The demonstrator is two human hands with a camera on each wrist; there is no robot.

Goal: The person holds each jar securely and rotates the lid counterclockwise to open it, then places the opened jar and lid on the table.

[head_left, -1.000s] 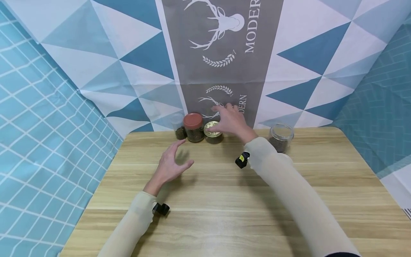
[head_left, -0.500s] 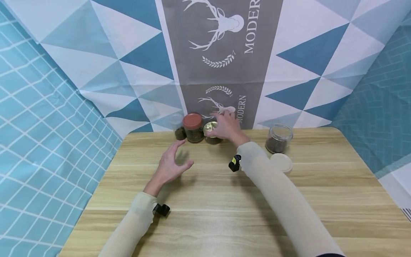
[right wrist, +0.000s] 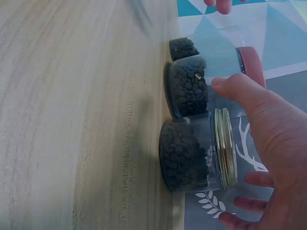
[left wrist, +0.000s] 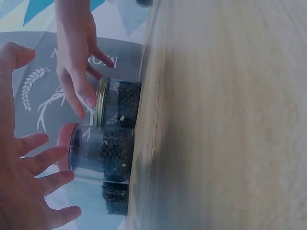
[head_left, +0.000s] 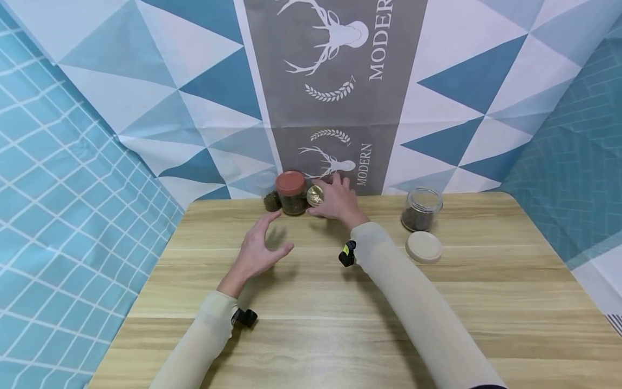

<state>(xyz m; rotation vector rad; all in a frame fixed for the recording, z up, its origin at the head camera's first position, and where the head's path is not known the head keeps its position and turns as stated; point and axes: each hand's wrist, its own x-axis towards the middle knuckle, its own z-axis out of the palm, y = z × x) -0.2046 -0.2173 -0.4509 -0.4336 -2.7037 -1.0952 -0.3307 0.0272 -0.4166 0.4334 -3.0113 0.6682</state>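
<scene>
At the back edge of the table, a clear jar with a gold lid [head_left: 315, 195] stands upright, part filled with dark bean-like pieces [right wrist: 182, 155]. My right hand [head_left: 336, 202] hovers at its lid, thumb on one side and fingers spread on the other; in the right wrist view a gap shows between them and the gold rim. Left of that jar stands one with a red lid [head_left: 291, 185]. My left hand [head_left: 257, 247] is held above the table in front of the jars, thumb and fingers apart, holding nothing.
A smaller see-through jar [head_left: 272, 202] with dark contents stands left of the red-lidded one. To the right, a lidless glass jar [head_left: 420, 212] holds dark grains, with a white round lid [head_left: 424, 247] lying before it. Patterned cloth [head_left: 330, 108] hangs behind the table.
My right hand has moved left and slightly down to the gold-lidded jar, uncovering the white lid on the right. The left hand has stayed in place.
</scene>
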